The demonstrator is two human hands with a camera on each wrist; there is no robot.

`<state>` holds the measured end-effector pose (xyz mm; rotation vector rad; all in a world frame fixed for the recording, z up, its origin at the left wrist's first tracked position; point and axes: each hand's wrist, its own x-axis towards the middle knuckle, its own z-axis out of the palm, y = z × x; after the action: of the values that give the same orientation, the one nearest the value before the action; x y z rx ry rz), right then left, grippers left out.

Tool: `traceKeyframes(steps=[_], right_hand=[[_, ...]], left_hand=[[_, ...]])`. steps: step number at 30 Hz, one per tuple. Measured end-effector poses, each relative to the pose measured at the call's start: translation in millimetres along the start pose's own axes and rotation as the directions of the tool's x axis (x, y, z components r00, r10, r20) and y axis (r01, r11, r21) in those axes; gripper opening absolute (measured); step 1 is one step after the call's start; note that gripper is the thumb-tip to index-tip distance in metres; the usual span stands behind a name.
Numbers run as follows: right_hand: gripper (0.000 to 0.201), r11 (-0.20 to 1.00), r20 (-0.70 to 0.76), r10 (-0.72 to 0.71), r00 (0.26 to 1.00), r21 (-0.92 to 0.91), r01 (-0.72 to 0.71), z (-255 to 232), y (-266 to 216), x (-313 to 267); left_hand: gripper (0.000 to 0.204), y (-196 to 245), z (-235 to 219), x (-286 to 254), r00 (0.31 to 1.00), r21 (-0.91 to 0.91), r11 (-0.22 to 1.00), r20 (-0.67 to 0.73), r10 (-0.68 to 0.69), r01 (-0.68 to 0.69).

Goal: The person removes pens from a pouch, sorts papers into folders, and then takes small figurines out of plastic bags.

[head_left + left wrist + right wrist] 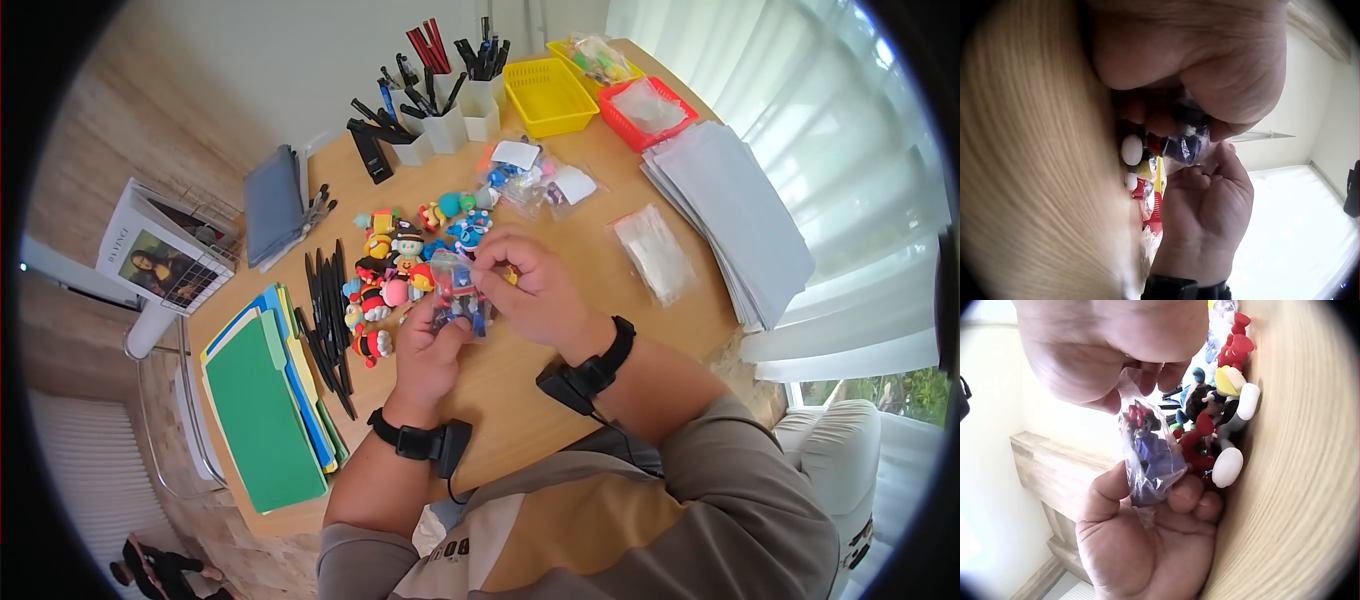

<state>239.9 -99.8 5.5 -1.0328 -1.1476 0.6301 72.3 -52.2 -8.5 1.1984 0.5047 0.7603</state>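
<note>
A small clear plastic bag with blue and red toy figures inside is held up between both hands, above the table. My left hand grips its lower part, thumb across the front. At the bag's top edge, my right hand pinches the plastic between thumb and fingers. The right wrist view shows the bagged figure upright, blue below and red on top, with the left hand around its base. Just behind the bag lies a cluster of colourful toy figures on the table.
Black pens and folders lie to the left. Pen holders stand at the back, beside a yellow basket and a red basket. More bagged figures, flat clear bags and grey-white sheets lie towards the right.
</note>
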Motion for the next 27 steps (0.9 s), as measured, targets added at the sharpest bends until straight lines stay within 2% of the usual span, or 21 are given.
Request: traceKeyframes(steps=[2, 3, 5, 9, 11, 12, 14, 15, 17, 18, 20, 21, 23, 27], right_hand=[[0.01, 0.984, 0.003, -0.124, 0.992, -0.131, 0.123, -1, -1, 2], [0.01, 0.984, 0.003, -0.123, 0.992, -0.13, 0.122, -2, -4, 3], [0.01, 0.945, 0.039, -0.268, 0.963, -0.184, 0.27, -1, -9, 5], [0.007, 0.946, 0.134, -0.26, 0.956, -0.161, 0.28, -2, -14, 4], [0.006, 0.97, 0.092, -0.161, 0.983, -0.171, 0.175, -2, -15, 2], [0.006, 0.969, 0.092, -0.162, 0.983, -0.171, 0.175, -1, -16, 2], [0.012, 0.997, 0.024, 0.033, 0.999, -0.064, -0.031, 0, -19, 0], [0.012, 0.997, 0.023, 0.035, 0.999, -0.063, -0.033, 0, -16, 0], [0.016, 0.978, 0.006, -0.009, 1.0, -0.209, 0.01, -1, -8, 0], [0.016, 0.978, 0.008, -0.007, 1.0, -0.209, 0.009, 0, -8, 0], [0.018, 0.975, 0.031, 0.115, 0.993, -0.193, -0.107, 1, -11, 1], [0.018, 0.975, 0.032, 0.116, 0.993, -0.192, -0.108, 1, -15, 2], [0.022, 0.943, 0.116, 0.235, 0.965, -0.269, -0.197, 0, -22, 3], [0.025, 0.956, 0.14, 0.252, 0.958, -0.19, -0.224, 1, -10, -1]], left_hand=[[0.034, -2, -1, 0, 1.0, -0.01, 1.0, -0.007, 0.011, -0.011], [0.033, -4, -1, 0, 0.999, -0.039, 0.999, -0.035, 0.016, -0.017], [0.032, -6, -2, 0, 0.998, -0.068, 0.997, -0.067, 0.019, -0.024], [0.032, -7, -3, -1, 0.994, -0.079, 0.996, -0.101, 0.038, -0.046], [0.032, -7, -3, -1, 0.993, -0.083, 0.995, -0.109, 0.041, -0.05], [0.033, -7, -5, -1, 0.994, -0.083, 0.995, -0.106, 0.038, -0.047], [0.034, -7, -5, -1, 0.994, -0.082, 0.996, -0.102, 0.034, -0.042], [0.035, -8, -5, -2, 0.992, -0.08, 0.996, -0.116, 0.039, -0.049], [0.037, -8, -5, -2, 0.99, -0.079, 0.995, -0.132, 0.044, -0.055], [0.038, -8, -6, -2, 0.992, -0.1, 0.994, -0.123, 0.038, -0.051], [0.039, -8, -6, -2, 0.993, -0.122, 0.991, -0.115, 0.034, -0.048], [0.04, -7, -5, -2, 0.992, -0.124, 0.991, -0.118, 0.034, -0.048], [0.041, -7, -5, -2, 0.992, -0.126, 0.991, -0.121, 0.032, -0.048], [0.041, -11, -9, -1, 0.995, -0.116, 0.991, -0.084, 0.062, -0.072]])
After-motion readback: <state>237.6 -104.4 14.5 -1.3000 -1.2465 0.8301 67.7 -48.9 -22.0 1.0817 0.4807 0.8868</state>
